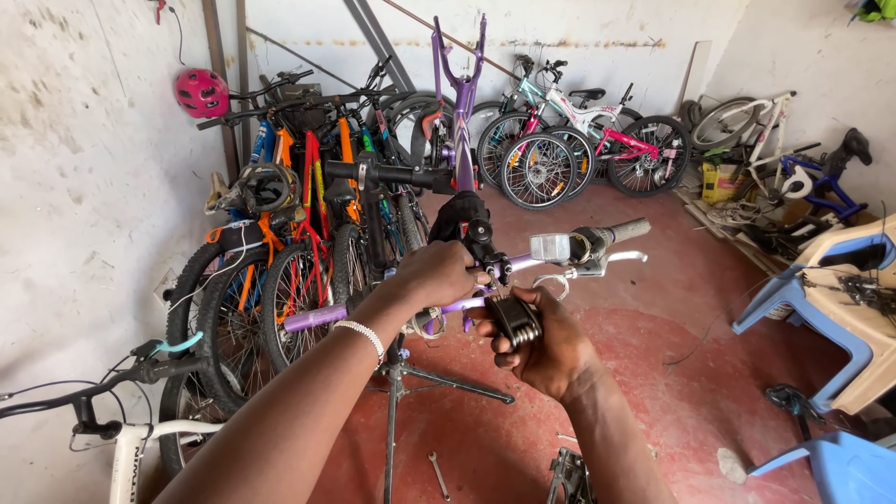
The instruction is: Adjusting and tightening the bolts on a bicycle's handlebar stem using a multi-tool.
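1. Your left hand [437, 273] is wrapped around the purple handlebar [392, 308] of the purple bike frame [464, 112], fingers closed over the bar just left of the stem — a firm, full grip.
2. Your right hand [549, 350] is closed on a folding multi-tool [514, 319], its dark body pinched between thumb and fingers, held up against the bar just below the stem.
3. The two hands sit close together at the middle of the scene, the left one slightly farther and higher.
4. On the right end of the bar you see a grey grip [627, 230] and a silver brake lever [597, 266].
5. The bike hangs on a repair stand [397, 392] whose legs spread on the red floor [672, 373] — near you, a spanner [439, 474] lies on that floor.
6. To the left, a row of bicycles [289, 243] leans along the wall, with a pink helmet [201, 91] hanging above them.
7. Far right, more bicycles [579, 140] stand against the back wall.
8. At the right edge, a blue and beige plastic chair [831, 299] holds small parts.
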